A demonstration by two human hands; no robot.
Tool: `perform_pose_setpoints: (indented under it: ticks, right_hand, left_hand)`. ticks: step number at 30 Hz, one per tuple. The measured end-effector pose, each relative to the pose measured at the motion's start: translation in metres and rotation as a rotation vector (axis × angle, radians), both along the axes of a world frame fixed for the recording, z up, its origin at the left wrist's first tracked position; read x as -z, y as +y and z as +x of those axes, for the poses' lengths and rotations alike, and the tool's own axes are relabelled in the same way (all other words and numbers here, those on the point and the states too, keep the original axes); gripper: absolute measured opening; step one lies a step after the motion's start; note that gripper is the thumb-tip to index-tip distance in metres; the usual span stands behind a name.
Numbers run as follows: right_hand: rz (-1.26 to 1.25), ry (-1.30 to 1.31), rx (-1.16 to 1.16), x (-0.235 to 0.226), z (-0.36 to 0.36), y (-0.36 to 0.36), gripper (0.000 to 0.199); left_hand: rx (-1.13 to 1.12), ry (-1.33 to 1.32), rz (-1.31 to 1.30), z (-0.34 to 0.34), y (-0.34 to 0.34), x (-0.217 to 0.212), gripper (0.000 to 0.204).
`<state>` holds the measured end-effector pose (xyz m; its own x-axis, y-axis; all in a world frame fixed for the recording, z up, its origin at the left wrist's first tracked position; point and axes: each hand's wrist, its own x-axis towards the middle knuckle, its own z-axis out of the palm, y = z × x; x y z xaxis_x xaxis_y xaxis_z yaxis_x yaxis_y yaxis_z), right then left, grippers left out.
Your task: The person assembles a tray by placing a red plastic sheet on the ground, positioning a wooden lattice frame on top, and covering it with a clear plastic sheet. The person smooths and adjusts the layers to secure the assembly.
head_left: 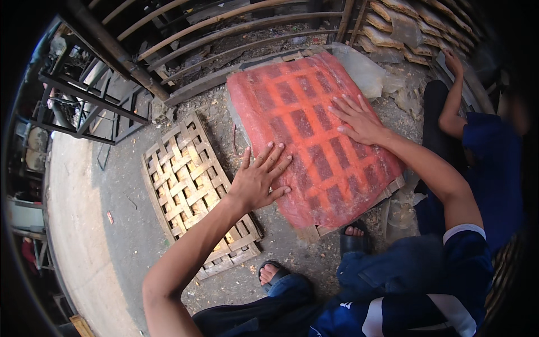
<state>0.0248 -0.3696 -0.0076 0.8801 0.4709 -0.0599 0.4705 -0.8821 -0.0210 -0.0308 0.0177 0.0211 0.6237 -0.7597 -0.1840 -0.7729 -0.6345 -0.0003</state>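
Gritty concrete floor carried a bamboo lattice frame under a red sheet at 1 o'clock; left hand and right hand lay flat, grip open, so pressing evenly outward likely seated it best.

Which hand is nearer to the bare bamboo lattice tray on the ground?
Left. The left hand rests on the red sheet's edge beside the bare bamboo lattice tray; the right hand presses farther across the sheet.
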Motion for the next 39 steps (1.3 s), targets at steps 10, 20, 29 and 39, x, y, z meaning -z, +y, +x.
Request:
perform_pose_setpoints:
  ticks: [10,20,29,39]
  right_hand:
    - [0.271,0.135,0.552,-0.004,0.025,-0.128,0.067]
    - [0.845,0.725,0.906,0.006,0.015,-0.1,0.048]
    - [0.736,0.161,0.825,0.018,0.022,-0.116,0.036]
    - [0.893,0.36,0.948,0.006,0.037,-0.074,0.036]
  left_hand:
    - [0.006,-0.006,-0.008,0.001,-0.001,0.002,0.081]
    - [-0.007,0.044,-0.033,0.003,0.003,0.0,0.078]
    - [-0.498,0.366,-0.636,0.034,0.0,-0.026,0.055]
    - [-1.048,1.132,-0.99,0.033,-0.008,-0.005,0.062]
